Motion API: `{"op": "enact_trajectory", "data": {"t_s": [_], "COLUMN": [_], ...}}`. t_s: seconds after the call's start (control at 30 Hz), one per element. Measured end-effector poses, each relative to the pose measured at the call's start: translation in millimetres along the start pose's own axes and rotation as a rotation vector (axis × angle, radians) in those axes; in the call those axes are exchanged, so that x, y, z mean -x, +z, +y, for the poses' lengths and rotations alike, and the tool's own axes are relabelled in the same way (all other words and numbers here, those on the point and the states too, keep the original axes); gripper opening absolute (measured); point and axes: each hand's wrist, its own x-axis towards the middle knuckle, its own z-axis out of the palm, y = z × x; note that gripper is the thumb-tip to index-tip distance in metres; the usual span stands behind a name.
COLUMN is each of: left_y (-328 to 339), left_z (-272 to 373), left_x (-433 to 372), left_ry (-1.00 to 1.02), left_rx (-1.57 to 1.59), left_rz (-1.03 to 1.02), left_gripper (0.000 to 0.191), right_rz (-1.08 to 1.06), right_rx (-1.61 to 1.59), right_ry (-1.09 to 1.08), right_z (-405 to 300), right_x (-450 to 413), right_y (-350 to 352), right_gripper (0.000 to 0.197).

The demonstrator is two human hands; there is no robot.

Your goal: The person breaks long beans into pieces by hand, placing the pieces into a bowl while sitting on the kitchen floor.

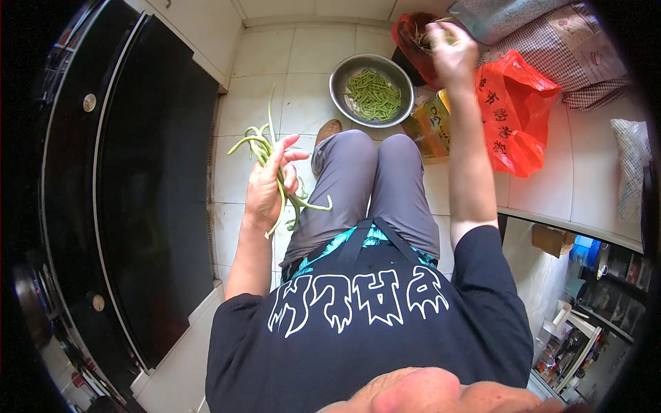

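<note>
My left hand (273,180) is closed around a loose bunch of long green beans (263,147), whose ends stick out above and below the fingers. It is over the floor, to the left of my knees. My right hand (457,54) reaches forward above a red plastic bag (410,28) with pale and greenish scraps in it. Motion blurs its curled fingers. A thin greenish piece shows by the fingertips, but whether they grip it is unclear. A steel basin (335,98) holding many short cut bean pieces (374,93) stands on the floor beyond my knees.
Right of the basin, a yellow printed container (431,129) stands partly behind my right forearm. An open red plastic bag (521,113) with writing lies further right, near a checked cloth bag (563,46). Dark glossy panels (155,180) line the left side. White tiles (258,57) cover the floor.
</note>
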Motion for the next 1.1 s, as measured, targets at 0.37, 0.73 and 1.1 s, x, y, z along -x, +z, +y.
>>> {"op": "enact_trajectory", "data": {"t_s": [0.37, 0.73, 1.1], "left_y": [-25, -23, -11], "left_z": [4, 5, -3], "left_x": [-12, -17, -3], "left_ry": [-0.112, 0.052, 0.031], "left_rx": [0.217, 0.290, 0.026], "left_rz": [0.003, 0.070, -0.046], "left_gripper": [0.039, 0.035, 0.028], "right_rz": [-1.092, -1.432, -1.244], "right_rx": [-0.655, -0.704, -1.157], "right_ry": [0.613, 0.336, 1.001], "right_z": [-72, -100, -101], "right_x": [162, 191, 173], "right_y": [49, 53, 48], "right_gripper": [0.025, 0.025, 0.022]}}
